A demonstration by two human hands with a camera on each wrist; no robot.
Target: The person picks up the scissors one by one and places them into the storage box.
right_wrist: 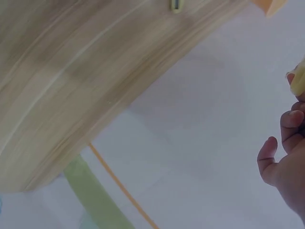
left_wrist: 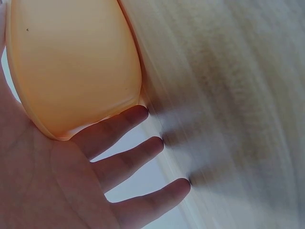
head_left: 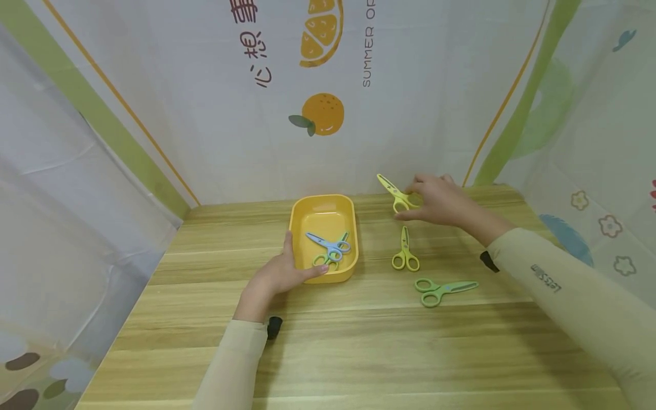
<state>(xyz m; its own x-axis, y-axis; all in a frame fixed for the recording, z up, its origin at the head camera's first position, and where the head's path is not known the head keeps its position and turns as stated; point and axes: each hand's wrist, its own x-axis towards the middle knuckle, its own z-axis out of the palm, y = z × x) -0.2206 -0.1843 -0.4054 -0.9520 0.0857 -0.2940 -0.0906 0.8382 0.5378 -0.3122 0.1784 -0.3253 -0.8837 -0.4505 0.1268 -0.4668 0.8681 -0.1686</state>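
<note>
My left hand holds the near left corner of a yellow plastic box; its thumb lies over the near rim. Straight fingers spread below the box wall in the left wrist view. Inside the box, blue-handled scissors lie across green scissors. At the back right my right hand pinches yellow scissors by the handles, blades pointing up and left. Only part of the yellow handle shows in the right wrist view.
A second pair of yellow scissors lies right of the box, blades away from me. Nearer, green scissors point right. The wooden table ends at a printed white curtain behind.
</note>
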